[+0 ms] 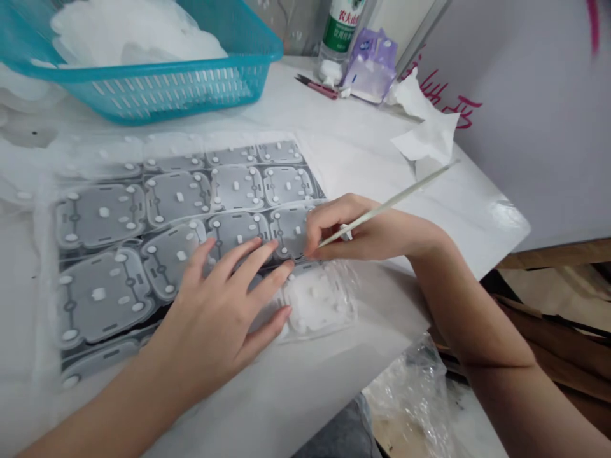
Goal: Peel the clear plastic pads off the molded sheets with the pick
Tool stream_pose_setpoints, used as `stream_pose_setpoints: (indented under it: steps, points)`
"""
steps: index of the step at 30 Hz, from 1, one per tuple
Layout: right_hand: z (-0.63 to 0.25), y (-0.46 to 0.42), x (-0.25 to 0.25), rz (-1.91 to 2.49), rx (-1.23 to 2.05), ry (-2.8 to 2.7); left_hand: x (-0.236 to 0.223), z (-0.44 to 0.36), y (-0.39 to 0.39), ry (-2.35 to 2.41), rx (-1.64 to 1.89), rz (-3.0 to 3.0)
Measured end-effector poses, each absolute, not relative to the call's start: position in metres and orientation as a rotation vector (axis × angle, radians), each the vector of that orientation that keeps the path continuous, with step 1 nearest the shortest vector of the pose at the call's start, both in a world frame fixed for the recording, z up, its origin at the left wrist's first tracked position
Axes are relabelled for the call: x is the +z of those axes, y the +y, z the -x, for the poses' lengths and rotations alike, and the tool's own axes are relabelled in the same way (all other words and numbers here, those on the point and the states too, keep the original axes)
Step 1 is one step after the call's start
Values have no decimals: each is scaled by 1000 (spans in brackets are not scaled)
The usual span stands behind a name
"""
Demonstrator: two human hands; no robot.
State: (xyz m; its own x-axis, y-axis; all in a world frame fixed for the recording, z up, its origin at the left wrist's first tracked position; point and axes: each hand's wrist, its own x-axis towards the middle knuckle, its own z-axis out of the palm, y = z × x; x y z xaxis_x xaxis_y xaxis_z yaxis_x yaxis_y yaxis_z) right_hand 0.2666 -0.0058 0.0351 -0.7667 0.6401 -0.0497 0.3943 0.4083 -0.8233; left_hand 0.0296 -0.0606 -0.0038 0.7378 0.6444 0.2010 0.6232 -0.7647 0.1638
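A sheet [177,196] of grey, rounded-square pieces with white dots lies on the white table under clear film. My left hand [224,305] rests on its lower middle, fingers spread, nothing held. At the sheet's right edge my right hand [363,226] pinches a thin pale stick [405,191], which slants up to the right. The stick's lower tip is close to a grey piece [291,230]; whether it touches cannot be told. A small white bit [345,233] shows by the right fingers. Beside the left fingertips, one piece [317,296] looks whiter than the others.
A teal basket [167,73] of white sheets stands at the back left. Pink-handled snips [317,87], a water bottle [340,32], a purple packet [371,63] and crumpled white paper [424,124] sit at the back. Clear plastic [410,394] hangs below the table edge.
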Motion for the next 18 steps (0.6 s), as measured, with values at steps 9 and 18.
stream_pose_setpoints:
  steps: [9, 18]
  points:
    - [-293, -3, 52, 1142, 1248, -2463, -4, -30, -62, 1038, 310, -2839]
    - [-293, -7, 50, 1097, 1081, -2121, 19, -1, -27, 1325, 299, -2697]
